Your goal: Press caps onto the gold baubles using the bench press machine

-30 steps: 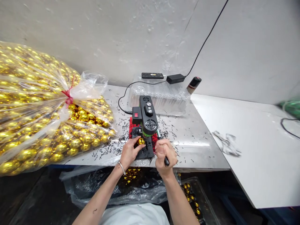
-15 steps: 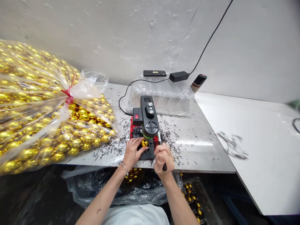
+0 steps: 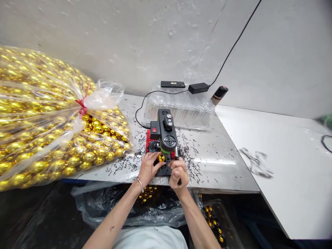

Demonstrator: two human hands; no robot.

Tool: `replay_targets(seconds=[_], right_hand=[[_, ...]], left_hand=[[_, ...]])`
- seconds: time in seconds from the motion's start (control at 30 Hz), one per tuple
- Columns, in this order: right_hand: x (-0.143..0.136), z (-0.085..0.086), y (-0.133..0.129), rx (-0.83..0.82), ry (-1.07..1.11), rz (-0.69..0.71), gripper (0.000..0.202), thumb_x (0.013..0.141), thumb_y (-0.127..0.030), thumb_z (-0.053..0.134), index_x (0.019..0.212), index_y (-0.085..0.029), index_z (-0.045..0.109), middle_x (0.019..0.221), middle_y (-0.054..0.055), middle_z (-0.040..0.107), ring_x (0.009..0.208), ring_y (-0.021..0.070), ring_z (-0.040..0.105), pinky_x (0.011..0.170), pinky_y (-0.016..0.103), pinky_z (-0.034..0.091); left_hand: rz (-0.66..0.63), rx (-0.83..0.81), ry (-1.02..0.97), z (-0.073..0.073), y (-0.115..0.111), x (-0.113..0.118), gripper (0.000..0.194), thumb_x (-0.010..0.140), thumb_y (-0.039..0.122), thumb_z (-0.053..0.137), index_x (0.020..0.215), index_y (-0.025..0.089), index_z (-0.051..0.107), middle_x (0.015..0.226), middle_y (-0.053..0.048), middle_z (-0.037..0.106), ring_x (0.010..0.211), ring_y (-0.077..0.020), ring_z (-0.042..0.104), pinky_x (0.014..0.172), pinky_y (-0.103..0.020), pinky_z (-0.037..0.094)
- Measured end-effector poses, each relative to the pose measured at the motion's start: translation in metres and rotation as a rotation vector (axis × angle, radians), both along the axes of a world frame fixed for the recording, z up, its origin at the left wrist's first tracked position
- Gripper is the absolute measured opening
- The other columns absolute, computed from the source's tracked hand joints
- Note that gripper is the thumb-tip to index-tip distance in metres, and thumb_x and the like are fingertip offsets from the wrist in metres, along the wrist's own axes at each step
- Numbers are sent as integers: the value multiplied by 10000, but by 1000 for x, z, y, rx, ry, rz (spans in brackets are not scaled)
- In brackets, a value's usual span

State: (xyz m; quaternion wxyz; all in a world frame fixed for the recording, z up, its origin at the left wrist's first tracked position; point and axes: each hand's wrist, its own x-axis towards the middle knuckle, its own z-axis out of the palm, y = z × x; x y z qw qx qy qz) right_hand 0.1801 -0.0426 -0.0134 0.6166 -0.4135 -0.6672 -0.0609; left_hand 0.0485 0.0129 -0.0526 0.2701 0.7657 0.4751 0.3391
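A small bench drill press (image 3: 167,130), black with a green ring below its head, stands on the metal table. Between thumb and fingers my left hand (image 3: 149,168) pinches a shiny gold ball (image 3: 161,158) right under the drill head. My right hand (image 3: 178,174) is wrapped around the black-gripped lever (image 3: 176,153) on the machine's right side. The ball's far side and the drill tip are hidden by the head. Dark curly shavings (image 3: 193,169) lie all about the base and its red part (image 3: 148,143).
At left bulges a big clear bag of gold balls (image 3: 38,138). Behind the machine are clear plastic trays (image 3: 181,109), a power adapter (image 3: 199,88) and a spray can (image 3: 219,95). White gloves (image 3: 256,162) lie at right. Below the edge hang a plastic bag (image 3: 103,204) and a tray (image 3: 220,221).
The right hand and lever have shifted slightly toward the left, with the lever's lower end less visible. The left hand keeps its pinch on the ball. The view itself has shifted a little.
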Motion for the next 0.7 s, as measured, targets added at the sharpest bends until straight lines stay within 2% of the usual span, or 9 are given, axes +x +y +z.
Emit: replay_targets(seconds=[0.1,0.17,0.27,0.4,0.47,0.5,0.53,0.6,0.7], right_hand=[[-2,32,-2,-22,130,-13,299,959,-170,374,668,-207,430,651,-7,484,594,118,493,556,273,409],[-4,56,-3,-123,185,-31,276,955,-161,398,690,-201,464,648,-5,487,594,118,495,541,268,387],[-5,78,-4,-171,202,-8,303,952,-156,419,654,-200,453,643,-2,484,610,119,487,553,273,380],[-5,72,-5,-114,192,-12,301,932,-128,443,639,-198,459,639,0,493,607,123,478,556,284,369],[-5,63,-5,-91,192,-14,301,923,-120,452,632,-197,459,633,-1,495,595,125,477,547,288,361],[-5,59,-5,-82,192,-15,303,919,-115,455,628,-197,456,627,-2,492,593,127,480,546,289,359],[-5,56,-5,-73,193,-16,305,916,-109,457,624,-197,454,618,-4,488,593,128,484,548,291,359],[-6,53,-4,-62,194,-25,301,911,-97,461,626,-195,457,607,-8,483,596,129,491,555,291,360],[-7,53,-4,-61,201,-28,297,910,-98,466,629,-193,461,604,-11,482,595,129,495,558,291,361]], left_hand=[[8,2,-66,5,1,1,337,839,362,687,1127,187,690,1118,-112,713,1050,-278,608,979,-454,441],[34,-6,-130,11,-7,-2,341,846,364,676,1142,195,688,1120,-113,712,1058,-284,610,985,-475,448],[65,-40,-199,13,-41,-16,375,856,387,660,1195,225,677,1156,-119,698,1102,-300,605,1007,-489,453],[-60,-181,-163,-9,-109,-43,418,871,407,640,1269,281,644,1229,-114,675,1154,-285,615,1015,-430,490],[-56,-207,-140,-20,-128,-55,491,816,455,696,1269,272,646,1256,-127,659,1167,-304,613,1008,-424,505],[-35,-199,-135,-23,-130,-59,497,803,470,705,1253,265,655,1252,-131,658,1163,-310,613,1004,-425,508],[-5,-175,-130,-22,-126,-64,465,815,472,691,1227,259,667,1230,-131,665,1148,-310,618,997,-426,510],[84,-76,-103,-11,-101,-72,336,900,423,584,1165,242,686,1167,-127,680,1117,-295,618,1001,-436,492],[281,137,26,18,-34,-82,313,968,293,417,1132,195,665,1172,-151,649,1155,-299,561,1046,-483,418]])
